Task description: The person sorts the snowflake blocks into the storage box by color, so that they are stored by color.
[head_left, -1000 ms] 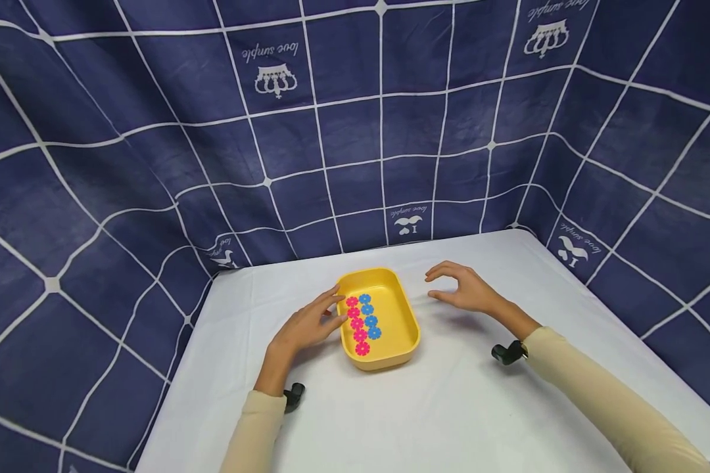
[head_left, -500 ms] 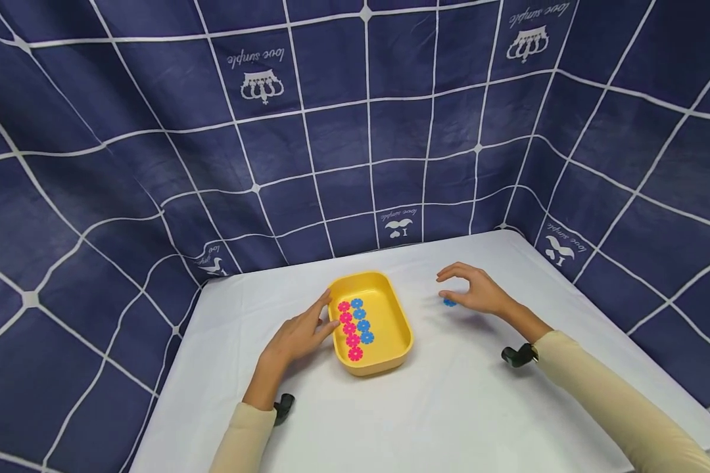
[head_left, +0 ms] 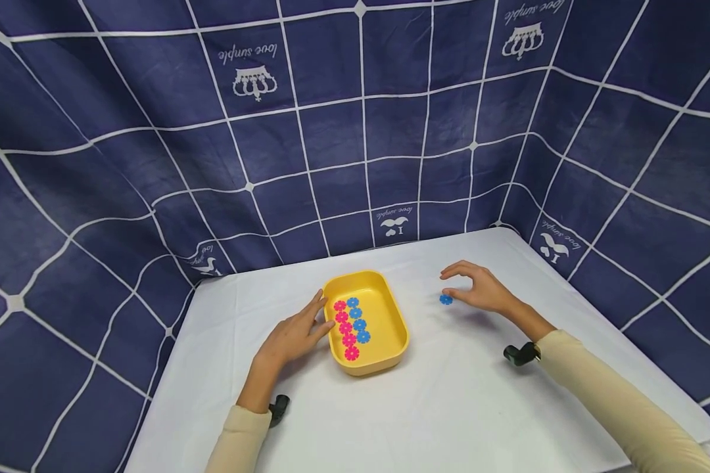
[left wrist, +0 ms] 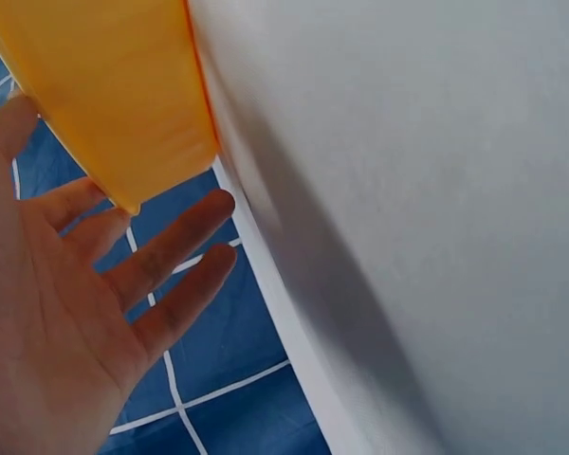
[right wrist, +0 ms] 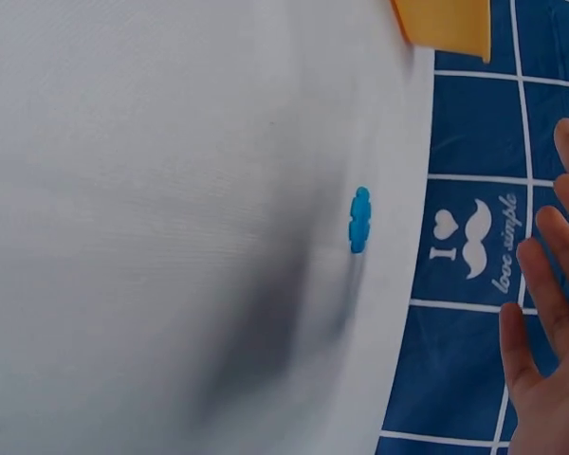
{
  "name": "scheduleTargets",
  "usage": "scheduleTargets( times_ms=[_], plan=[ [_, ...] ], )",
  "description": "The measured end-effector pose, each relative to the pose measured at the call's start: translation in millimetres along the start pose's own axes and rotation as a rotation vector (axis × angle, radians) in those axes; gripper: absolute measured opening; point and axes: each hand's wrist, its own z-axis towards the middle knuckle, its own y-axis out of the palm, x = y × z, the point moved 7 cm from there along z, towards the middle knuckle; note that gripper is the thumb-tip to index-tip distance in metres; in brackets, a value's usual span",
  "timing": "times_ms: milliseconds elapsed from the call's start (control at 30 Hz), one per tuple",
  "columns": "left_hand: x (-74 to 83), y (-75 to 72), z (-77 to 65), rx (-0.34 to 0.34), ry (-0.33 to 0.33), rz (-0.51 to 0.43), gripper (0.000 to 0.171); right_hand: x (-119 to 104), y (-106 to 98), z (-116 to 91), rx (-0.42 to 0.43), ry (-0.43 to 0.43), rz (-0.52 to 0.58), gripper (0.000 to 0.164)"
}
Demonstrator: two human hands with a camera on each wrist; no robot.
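Note:
My left hand is at the left side of a yellow tray, its fingers loosely extended. In the left wrist view, the fingers spread beside the tray's wall, some right at its rim. A row of pink flower-shaped pieces lies inside, alongside a row of blue ones. Right of the tray, my right hand hovers with thumb and fingers apart, holding nothing. A single blue flower-shaped piece shows just below the right thumb; in the right wrist view the piece is apart from the fingers.
White cloth covers the table, whose far edge meets a dark blue curtain with white grid lines. Black wrist cameras are worn on the left wrist and right wrist.
The lone blue piece, out of sight a second ago, first shows partly under the right thumb and now shows clear of it. The right hand has drawn slightly away from the tray.

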Motion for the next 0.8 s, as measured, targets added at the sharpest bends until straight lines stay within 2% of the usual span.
scheduleTargets(
  times_ms=[400, 800],
  plan=[
    [-2.3, -1.0, 1.2, -0.02, -0.015, -0.016, 0.079, 23.2, 10.2, -3.7, -0.005, 0.002, -0.004, 0.035],
    [-2.9, 0.7, 2.9, -0.025, 0.001, -0.014, 0.081, 43.9, 21.5, -1.6, -0.05, 0.068, -0.005, 0.034]
  ],
)
